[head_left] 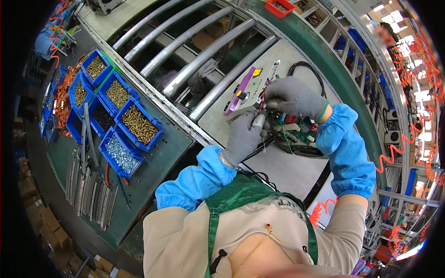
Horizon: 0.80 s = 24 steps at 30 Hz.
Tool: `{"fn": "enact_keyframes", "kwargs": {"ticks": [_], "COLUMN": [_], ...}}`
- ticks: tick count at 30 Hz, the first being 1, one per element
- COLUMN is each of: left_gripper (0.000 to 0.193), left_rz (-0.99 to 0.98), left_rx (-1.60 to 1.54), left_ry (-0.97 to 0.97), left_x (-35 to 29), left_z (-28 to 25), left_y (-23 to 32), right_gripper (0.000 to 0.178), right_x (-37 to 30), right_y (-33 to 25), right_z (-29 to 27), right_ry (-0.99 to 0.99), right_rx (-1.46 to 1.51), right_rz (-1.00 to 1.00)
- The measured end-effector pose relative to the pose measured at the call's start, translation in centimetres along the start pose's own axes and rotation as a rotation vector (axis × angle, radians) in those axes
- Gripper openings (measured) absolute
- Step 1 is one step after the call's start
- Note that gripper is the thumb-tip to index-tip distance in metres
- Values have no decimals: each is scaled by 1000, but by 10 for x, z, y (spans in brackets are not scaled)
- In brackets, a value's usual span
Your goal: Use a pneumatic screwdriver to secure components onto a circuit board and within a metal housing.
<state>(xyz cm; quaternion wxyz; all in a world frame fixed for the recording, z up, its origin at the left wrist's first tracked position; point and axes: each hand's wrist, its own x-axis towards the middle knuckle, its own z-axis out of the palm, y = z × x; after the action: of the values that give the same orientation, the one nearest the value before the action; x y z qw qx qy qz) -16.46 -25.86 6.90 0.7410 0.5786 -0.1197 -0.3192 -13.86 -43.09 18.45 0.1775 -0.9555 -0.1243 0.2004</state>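
Note:
An opened electrical unit lies on the conveyor plate, its pale control panel [244,98] edged in purple and fitted with a black knob. Coloured wires [262,98] and a green circuit board [301,135] show beside the panel. Both my hands wear grey gloves and meet at the wiring. My left hand [244,135] is closed in a pinch at the panel's lower corner; its fingertips hide what they hold. From the far right, my right hand [296,98] reaches over the unit, fingers curled around wires. A loose green wire [286,139] hangs near the board.
Blue bins [139,125] of brass screws, silver fasteners and black parts stand on a green table at left. Metal strips [92,197] lie nearer. Steel rollers [208,58] run beyond the plate. A black cable [308,65] coils behind my right hand; a red tray [279,8] sits far off.

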Motion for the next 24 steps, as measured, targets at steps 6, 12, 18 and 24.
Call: {"fn": "enact_keyframes", "kwargs": {"ticks": [6, 12, 18, 24], "left_gripper": [26, 25, 26, 28], "left_rz": [30, 258, 120, 26], "left_rx": [58, 208, -60, -228], "left_ry": [10, 77, 8, 2], "left_x": [-2, -2, 1, -3], "left_z": [-3, -4, -6, -4], "left_y": [-1, -15, -22, -14], "right_gripper": [13, 13, 10, 11], "right_x": [1, -1, 1, 13], "right_y": [-3, -15, -19, -17], "right_z": [1, 4, 6, -7], "right_ry": [-17, -19, -57, -163], "right_rx": [-336, -458, -573, -519], "right_rz": [82, 82, -9, 61]}}
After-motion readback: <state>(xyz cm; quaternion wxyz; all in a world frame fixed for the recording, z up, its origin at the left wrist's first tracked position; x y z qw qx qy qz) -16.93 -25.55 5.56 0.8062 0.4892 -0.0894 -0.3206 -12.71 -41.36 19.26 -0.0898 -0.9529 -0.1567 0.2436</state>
